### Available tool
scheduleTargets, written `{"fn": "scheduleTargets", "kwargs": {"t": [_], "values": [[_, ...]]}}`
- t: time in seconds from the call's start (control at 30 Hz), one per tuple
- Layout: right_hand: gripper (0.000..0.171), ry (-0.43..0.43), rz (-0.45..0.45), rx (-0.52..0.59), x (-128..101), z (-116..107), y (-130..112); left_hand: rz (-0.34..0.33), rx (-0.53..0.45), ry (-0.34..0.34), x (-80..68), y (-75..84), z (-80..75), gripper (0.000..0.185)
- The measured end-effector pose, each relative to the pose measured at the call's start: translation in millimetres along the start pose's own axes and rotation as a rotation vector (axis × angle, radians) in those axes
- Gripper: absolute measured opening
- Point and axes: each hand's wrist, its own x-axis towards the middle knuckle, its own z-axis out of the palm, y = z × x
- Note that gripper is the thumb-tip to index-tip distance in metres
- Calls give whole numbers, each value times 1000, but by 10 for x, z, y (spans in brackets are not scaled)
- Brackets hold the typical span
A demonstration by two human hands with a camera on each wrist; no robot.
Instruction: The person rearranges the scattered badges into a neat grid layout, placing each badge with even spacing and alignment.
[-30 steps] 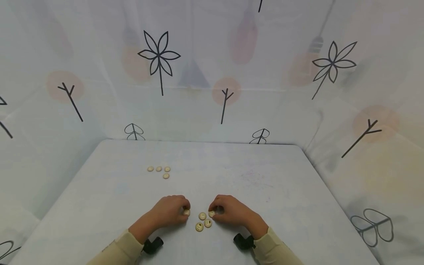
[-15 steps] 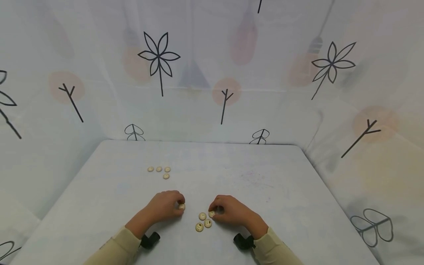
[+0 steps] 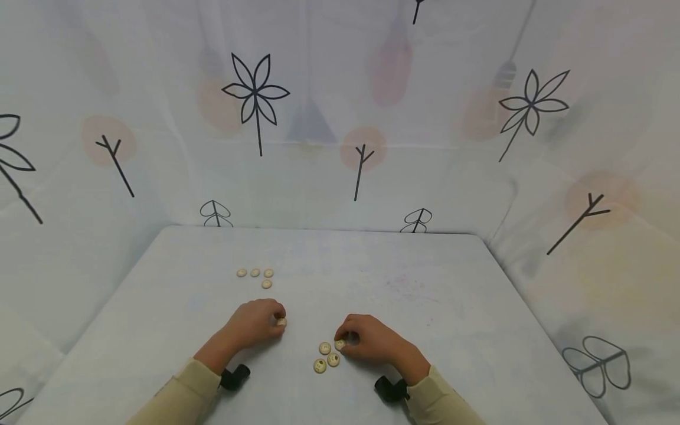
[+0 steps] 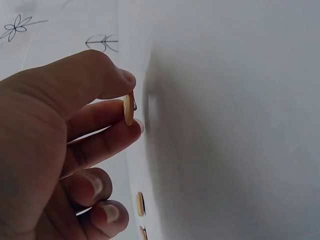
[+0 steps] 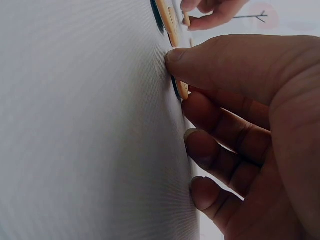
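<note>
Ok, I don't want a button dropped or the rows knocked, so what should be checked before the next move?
1. Left hand pinches its button firmly: ok, thumb and finger clamp it in the left wrist view.
2. That button is off the table: ok.
3. Right hand grips its button: ok.
4. Right hand's button lifted: cannot tell.
5. Far group of four buttons undisturbed: ok.
6. Three loose buttons apart from fingers: ok.

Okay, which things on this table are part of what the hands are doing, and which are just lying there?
In use:
left hand pinching a button
right hand pinching a button
three loose buttons beside it
four buttons farther back

Lying about:
table
patterned backdrop
</note>
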Motion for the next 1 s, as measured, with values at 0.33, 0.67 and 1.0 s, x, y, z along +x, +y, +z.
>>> {"fn": "scheduleTargets", "kwargs": {"t": [0.33, 0.67, 1.0], "values": [[16, 3, -4, -6, -2, 1, 0, -61, -1, -5, 59, -117, -54, 15], [16, 1, -3, -5, -2, 18, 23, -72, -4, 18, 111, -240, -58, 18], [16, -1, -1, -6, -2, 16, 24, -114, -17, 12, 148, -354, -104, 22]]}}
